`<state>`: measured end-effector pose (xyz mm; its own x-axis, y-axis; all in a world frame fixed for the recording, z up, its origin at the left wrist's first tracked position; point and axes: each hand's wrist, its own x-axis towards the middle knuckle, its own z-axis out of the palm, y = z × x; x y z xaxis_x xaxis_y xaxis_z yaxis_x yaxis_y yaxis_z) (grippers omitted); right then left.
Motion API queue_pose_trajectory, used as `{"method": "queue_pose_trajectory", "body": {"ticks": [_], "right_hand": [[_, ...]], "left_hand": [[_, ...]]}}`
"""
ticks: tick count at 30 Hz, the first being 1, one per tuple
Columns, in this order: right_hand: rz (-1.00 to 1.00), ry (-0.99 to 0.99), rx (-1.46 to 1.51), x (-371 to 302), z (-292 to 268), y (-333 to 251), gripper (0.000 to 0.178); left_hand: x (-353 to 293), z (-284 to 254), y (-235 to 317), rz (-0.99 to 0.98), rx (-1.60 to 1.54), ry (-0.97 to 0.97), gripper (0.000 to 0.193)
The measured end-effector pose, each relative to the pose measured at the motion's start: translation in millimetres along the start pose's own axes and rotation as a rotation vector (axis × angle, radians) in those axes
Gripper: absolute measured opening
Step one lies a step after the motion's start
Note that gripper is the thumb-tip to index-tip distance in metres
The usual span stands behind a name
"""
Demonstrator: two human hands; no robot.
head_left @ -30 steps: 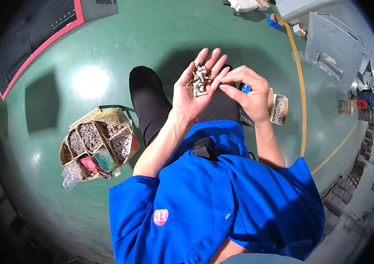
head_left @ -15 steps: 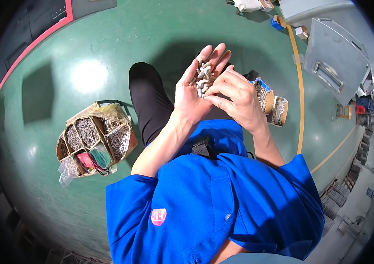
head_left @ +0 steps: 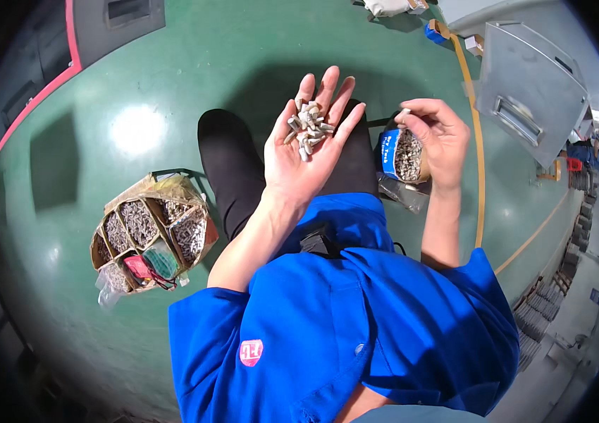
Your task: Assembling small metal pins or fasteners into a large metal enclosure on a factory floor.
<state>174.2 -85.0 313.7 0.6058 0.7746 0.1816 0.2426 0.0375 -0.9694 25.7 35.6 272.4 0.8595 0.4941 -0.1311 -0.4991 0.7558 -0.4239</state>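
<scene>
My left hand point(head_left: 299, 166) is palm up with its fingers spread. A heap of small pale grey cone-shaped pieces point(head_left: 310, 130) lies across its palm and finger bases. To the right, my right hand point(head_left: 442, 141) is closed in a pinch, with one small pale piece point(head_left: 403, 115) between thumb and fingertips. It is over a blue and brown cardboard box point(head_left: 390, 151) filled with similar small pieces point(head_left: 408, 156). The thumb and wrist partly cover the box's right side.
On the floor at left stands a divided cardboard container point(head_left: 167, 224) holding many small pieces, a red item point(head_left: 137, 266), a green item point(head_left: 161, 261) and clear plastic point(head_left: 110, 280). A grey metal cabinet point(head_left: 532, 92) and yellow floor line point(head_left: 478, 141) are at right.
My right hand has moved away from the left palm, rightward to the box, with a small pale piece in its pinch. My left hand's fingers have spread wider under the heap.
</scene>
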Motion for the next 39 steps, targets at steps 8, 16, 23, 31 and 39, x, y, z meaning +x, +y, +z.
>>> {"method": "queue_pose_trajectory", "body": {"ticks": [8, 16, 23, 31, 39], "right_hand": [[-0.248, 0.512, -0.535, 39, -156, 22, 0.008], [-0.423, 0.961, -1.006, 62, -318, -12, 0.011], [-0.580, 0.985, -1.046, 112, -363, -30, 0.011], [-0.641, 0.810, -1.434, 132, -368, -28, 0.013], [-0.478, 0.682, -1.769, 147, -368, -31, 0.015]], "left_hand": [[-3, -21, 2, 0.086, -0.003, 0.150, 0.031], [-20, -50, 12, 0.094, 0.091, 0.316, 0.030], [-20, -53, 12, 0.111, 0.124, 0.320, 0.029], [-19, -54, 14, 0.146, 0.117, 0.324, 0.029], [-19, -53, 16, 0.098, 0.095, 0.244, 0.027]]}}
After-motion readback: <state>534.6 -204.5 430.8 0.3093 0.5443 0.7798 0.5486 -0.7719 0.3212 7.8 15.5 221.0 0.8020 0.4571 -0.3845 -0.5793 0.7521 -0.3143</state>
